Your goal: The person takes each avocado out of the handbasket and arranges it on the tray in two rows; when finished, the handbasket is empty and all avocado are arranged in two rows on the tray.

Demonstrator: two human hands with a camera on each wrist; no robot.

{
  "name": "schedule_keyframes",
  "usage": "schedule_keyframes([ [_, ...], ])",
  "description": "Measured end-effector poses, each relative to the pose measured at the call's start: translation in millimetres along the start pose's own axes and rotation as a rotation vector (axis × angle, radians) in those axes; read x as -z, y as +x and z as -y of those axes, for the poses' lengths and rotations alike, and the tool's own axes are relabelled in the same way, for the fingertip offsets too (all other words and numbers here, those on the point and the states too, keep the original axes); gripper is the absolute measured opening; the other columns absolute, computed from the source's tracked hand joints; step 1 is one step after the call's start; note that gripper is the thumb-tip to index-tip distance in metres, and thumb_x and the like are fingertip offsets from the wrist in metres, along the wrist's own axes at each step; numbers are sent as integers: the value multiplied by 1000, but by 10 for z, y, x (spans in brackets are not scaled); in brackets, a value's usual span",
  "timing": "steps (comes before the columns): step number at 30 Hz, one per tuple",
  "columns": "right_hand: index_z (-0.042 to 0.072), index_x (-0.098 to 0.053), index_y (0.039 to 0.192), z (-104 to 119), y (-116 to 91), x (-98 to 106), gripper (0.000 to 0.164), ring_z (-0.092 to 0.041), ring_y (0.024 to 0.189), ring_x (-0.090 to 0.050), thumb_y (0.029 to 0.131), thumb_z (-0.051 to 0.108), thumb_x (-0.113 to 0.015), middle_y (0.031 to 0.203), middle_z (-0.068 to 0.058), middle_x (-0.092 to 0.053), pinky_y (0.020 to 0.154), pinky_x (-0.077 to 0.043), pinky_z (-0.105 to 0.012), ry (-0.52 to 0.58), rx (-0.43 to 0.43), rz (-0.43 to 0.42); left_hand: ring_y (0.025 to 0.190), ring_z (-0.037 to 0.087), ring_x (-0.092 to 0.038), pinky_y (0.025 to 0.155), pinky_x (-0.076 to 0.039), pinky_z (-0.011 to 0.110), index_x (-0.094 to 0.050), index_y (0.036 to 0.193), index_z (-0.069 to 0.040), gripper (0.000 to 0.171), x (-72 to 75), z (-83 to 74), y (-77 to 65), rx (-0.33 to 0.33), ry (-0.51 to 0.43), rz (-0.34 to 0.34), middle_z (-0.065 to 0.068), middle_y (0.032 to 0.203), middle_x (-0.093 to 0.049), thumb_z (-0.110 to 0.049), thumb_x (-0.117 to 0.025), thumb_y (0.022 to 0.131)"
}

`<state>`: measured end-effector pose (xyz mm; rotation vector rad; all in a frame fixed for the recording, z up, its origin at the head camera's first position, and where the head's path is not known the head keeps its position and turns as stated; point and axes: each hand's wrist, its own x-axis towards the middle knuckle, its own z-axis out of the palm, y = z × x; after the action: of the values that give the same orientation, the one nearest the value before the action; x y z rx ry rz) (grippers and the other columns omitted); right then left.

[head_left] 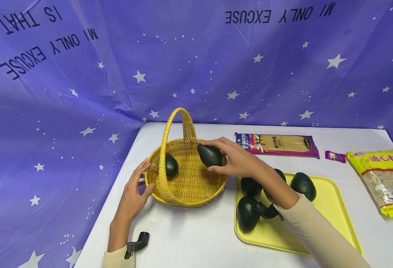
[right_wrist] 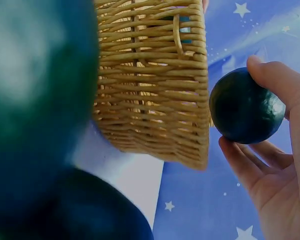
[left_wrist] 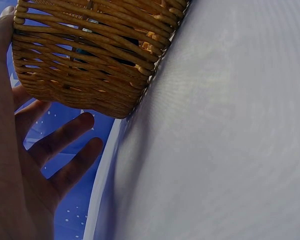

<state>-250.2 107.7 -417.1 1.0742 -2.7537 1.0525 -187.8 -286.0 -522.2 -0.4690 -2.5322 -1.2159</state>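
Note:
My right hand [head_left: 235, 158] holds a dark green avocado [head_left: 210, 155] between thumb and fingers, over the right side of the yellow wicker basket [head_left: 196, 199]. In the right wrist view the held avocado [right_wrist: 247, 106] is beside the basket's rim, above it. Another avocado [head_left: 171, 166] lies inside the basket, partly behind the tall handle. My left hand [head_left: 133, 195] touches the basket's left side; the left wrist view shows its fingers [left_wrist: 72, 165] spread. Several more avocados, one of them at the front left [head_left: 248, 214], lie on a yellow tray [head_left: 330, 223], partly hidden by my right forearm.
A purple pack of noodles [head_left: 283, 144] lies behind the tray. To its right are a small purple packet [head_left: 335, 156] and a yellow bag of pasta [head_left: 384, 182]. A purple star-printed cloth [head_left: 196, 74] hangs behind the white table [head_left: 189, 238].

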Motion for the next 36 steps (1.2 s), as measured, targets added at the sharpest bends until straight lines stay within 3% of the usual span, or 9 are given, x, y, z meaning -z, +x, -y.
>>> schedule_keyframes([
  [7,36,-52,159,-62,-153,80,79,-26,128,-60,89,44,-89,147,-6,-60,101,-57,-55,-13,-41,-33,122,18,-63,94,-56,20,-48,164,-22,68,-15,-1,5,-18,-13,-3,-4,173,-38,-20,-71,100],
  [12,38,-52,158,-110,-266,134,79,-25,126,-61,89,45,-89,148,-4,-58,101,-58,-53,-8,-62,-46,122,18,-63,94,-55,20,-47,164,-25,68,-12,-7,-1,-5,-10,1,-5,173,-38,-20,-70,100],
  [17,34,-52,158,-178,-376,170,78,-23,118,-63,90,43,-89,143,-6,-61,98,-60,-50,4,-60,-71,122,18,-63,95,-55,19,-46,164,-24,68,-15,-20,3,-4,-14,3,-4,173,-37,-21,-70,101],
  [27,31,-52,159,-208,-610,258,79,-31,128,-63,90,48,-87,151,-6,-58,103,-59,-53,4,-119,-98,124,18,-62,95,-55,20,-45,165,-25,69,-26,-25,7,0,-7,6,-6,173,-37,-20,-70,101],
  [36,29,-51,159,-161,-814,292,81,-30,129,-61,90,46,-88,152,-7,-56,104,-58,-53,-14,-167,-123,123,18,-61,95,-54,19,-47,164,-21,68,-2,-28,-1,2,1,-3,-5,173,-38,-20,-71,100],
])
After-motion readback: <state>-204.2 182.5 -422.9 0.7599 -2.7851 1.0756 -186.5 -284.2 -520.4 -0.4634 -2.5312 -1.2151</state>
